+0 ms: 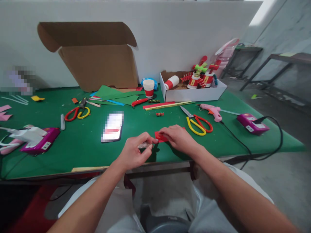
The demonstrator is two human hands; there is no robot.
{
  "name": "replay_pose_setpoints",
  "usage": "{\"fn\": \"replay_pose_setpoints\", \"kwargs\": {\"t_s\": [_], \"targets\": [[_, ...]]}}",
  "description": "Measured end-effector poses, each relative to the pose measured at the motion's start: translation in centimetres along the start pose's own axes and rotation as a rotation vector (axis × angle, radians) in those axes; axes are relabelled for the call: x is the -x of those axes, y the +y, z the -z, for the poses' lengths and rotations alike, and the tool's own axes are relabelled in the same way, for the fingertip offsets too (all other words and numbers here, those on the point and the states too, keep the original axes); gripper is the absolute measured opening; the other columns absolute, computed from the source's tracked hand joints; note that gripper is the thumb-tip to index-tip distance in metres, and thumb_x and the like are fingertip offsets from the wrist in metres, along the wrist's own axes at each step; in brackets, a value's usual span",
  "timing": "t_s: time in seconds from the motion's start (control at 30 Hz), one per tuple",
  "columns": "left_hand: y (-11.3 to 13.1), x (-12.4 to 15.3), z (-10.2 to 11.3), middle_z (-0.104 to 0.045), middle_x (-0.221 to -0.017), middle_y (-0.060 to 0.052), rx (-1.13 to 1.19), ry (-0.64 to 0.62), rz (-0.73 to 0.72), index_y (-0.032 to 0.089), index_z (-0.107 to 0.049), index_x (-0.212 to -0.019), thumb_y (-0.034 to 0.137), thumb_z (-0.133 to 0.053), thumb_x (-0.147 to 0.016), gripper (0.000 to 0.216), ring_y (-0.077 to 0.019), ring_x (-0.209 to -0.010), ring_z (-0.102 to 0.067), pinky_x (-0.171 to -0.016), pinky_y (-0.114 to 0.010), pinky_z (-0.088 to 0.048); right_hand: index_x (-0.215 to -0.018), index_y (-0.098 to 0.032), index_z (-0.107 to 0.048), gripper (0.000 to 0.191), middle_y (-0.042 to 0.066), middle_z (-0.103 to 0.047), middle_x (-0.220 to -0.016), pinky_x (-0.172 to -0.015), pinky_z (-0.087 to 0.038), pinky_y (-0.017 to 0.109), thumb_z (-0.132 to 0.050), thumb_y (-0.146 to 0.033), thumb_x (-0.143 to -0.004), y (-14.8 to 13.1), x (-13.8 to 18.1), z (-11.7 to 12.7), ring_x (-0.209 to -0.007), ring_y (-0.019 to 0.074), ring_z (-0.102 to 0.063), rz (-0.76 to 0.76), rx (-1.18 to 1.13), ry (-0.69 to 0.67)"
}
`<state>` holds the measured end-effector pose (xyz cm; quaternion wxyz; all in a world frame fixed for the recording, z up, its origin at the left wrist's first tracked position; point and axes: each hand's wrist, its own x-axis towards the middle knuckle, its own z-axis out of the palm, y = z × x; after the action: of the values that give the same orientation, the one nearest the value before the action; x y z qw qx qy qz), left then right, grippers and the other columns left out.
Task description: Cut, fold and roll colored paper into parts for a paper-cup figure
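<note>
My left hand [136, 150] is closed in a pinch on a small pale, glossy thing that I cannot name, held just above the near edge of the green table [80, 145]. My right hand [177, 137] lies with its fingers curled down on a small red paper piece [160, 136] on the table, pressing or gripping it. The two hands almost meet at the paper's left end. Yellow-and-red scissors [198, 124] lie just right of my right hand.
A phone [112, 127] lies to the left of my hands. A pink glue gun [212, 111], purple boxes [252, 123] [41, 142], a second pair of scissors [77, 113], a paper cup [148, 88], coloured paper sheets [116, 95], a white box of crafts [194, 89] and an open carton [97, 58] stand further off.
</note>
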<state>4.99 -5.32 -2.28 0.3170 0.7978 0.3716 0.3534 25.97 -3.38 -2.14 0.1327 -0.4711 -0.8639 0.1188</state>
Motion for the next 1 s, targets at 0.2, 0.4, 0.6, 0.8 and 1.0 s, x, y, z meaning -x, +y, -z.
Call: {"fn": "replay_pose_setpoints", "kwargs": {"t_s": [0.2,0.4,0.6,0.8,1.0], "targets": [[0.0,-0.1,1.0,-0.072,-0.088,-0.004,0.102,0.114,0.039,0.021,-0.053,-0.077,0.016,-0.052,-0.077,0.005,-0.0157,-0.072,-0.066,-0.066,-0.027,-0.051,-0.106,-0.018,-0.061,0.022,0.007,-0.069,-0.091,-0.076,-0.035,0.027,-0.048,-0.011,-0.09,0.1,0.0,-0.1,-0.085,0.0186,-0.059,0.009,0.006,0.007],[-0.3,-0.7,1.2,-0.072,-0.083,-0.004,0.233,0.169,0.123,0.02,-0.051,-0.074,0.018,-0.055,-0.075,0.004,-0.0171,-0.068,-0.068,-0.064,-0.029,-0.053,-0.108,-0.018,-0.061,0.025,0.007,-0.068,-0.091,-0.075,-0.035,0.027,-0.05,-0.01,-0.087,0.0,0.1,0.0,-0.085,0.0188,-0.058,-0.002,0.013,-0.005],[-0.9,-1.4,0.2,-0.071,-0.083,-0.003,0.326,0.247,0.207,0.019,-0.05,-0.075,0.021,-0.056,-0.075,0.006,-0.0156,-0.064,-0.067,-0.063,-0.028,-0.053,-0.11,-0.017,-0.061,0.026,0.008,-0.067,-0.091,-0.075,-0.034,0.028,-0.049,-0.011,-0.088,-0.3,0.1,0.2,-0.085,0.0192,-0.057,-0.035,0.037,-0.036],[-0.7,-1.7,-0.1,-0.071,-0.081,-0.002,0.308,0.261,0.218,0.02,-0.05,-0.074,0.022,-0.055,-0.076,0.006,-0.0145,-0.063,-0.067,-0.062,-0.026,-0.052,-0.108,-0.017,-0.061,0.024,0.007,-0.067,-0.089,-0.074,-0.034,0.027,-0.048,-0.012,-0.089,-0.1,0.0,0.0,-0.084,0.0189,-0.057,-0.027,0.027,-0.024],[-0.9,-1.7,-0.3,-0.071,-0.083,-0.003,0.296,0.246,0.248,0.02,-0.05,-0.073,0.023,-0.055,-0.076,0.007,-0.015,-0.065,-0.068,-0.062,-0.027,-0.052,-0.107,-0.018,-0.061,0.024,0.008,-0.067,-0.09,-0.075,-0.035,0.028,-0.047,-0.011,-0.088,-0.2,0.0,0.0,-0.084,0.019,-0.058,-0.033,0.013,-0.02]]}}
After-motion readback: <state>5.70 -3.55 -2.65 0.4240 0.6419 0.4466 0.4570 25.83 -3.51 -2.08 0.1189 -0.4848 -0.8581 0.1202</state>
